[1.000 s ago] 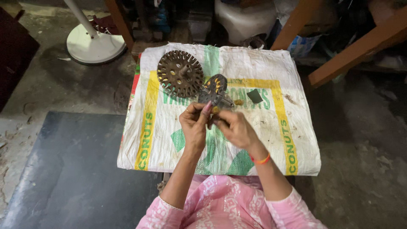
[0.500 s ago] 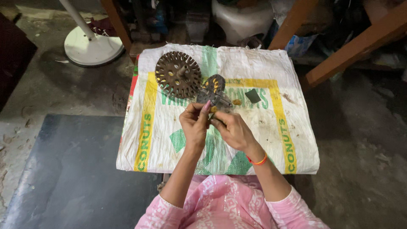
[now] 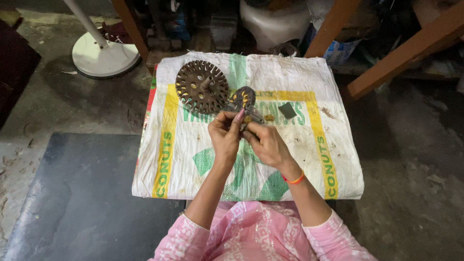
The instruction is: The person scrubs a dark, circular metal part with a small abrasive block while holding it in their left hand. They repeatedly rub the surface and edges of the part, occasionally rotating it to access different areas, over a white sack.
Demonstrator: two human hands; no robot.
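Fan stand: a white round base (image 3: 104, 58) with a slanted white pole sits on the concrete floor (image 3: 63, 104) at upper left, well apart from the work.
Dark mat: a black sheet (image 3: 82, 193) lies on the floor at lower left, its right edge near the sack's left edge.
Sack: a white woven sack (image 3: 319, 159) with yellow and green print is spread over a low surface; its left and right edges hang down, and its near edge lies by the person's lap. Bare cloth lies open to the left of the hands and across the right half.
Disc: a rusty round slotted disc (image 3: 201, 87) with a stub at its centre lies flat on the sack's far left part, just beyond the left hand.
Left hand: the left hand (image 3: 225, 137) is curled narrow, fingertips pinching the near end of the small part.
Small part: a dark metal piece (image 3: 243, 100) with a rounded head is held just above the sack, near the middle. Its long axis runs from the fingers up and away, the rounded head pointing to the far edge, close beside the disc's right rim.
Right hand: the right hand (image 3: 267, 145) is closed narrow on the same piece from the right, fingertips meeting the left ones; an orange band circles its wrist.
Scraps: a small brown crumb (image 3: 268, 117) and a dark flat chip (image 3: 288, 110) lie on the sack just right of the hands.
Timber: orange wooden beams (image 3: 401, 53) slant behind the far right corner.
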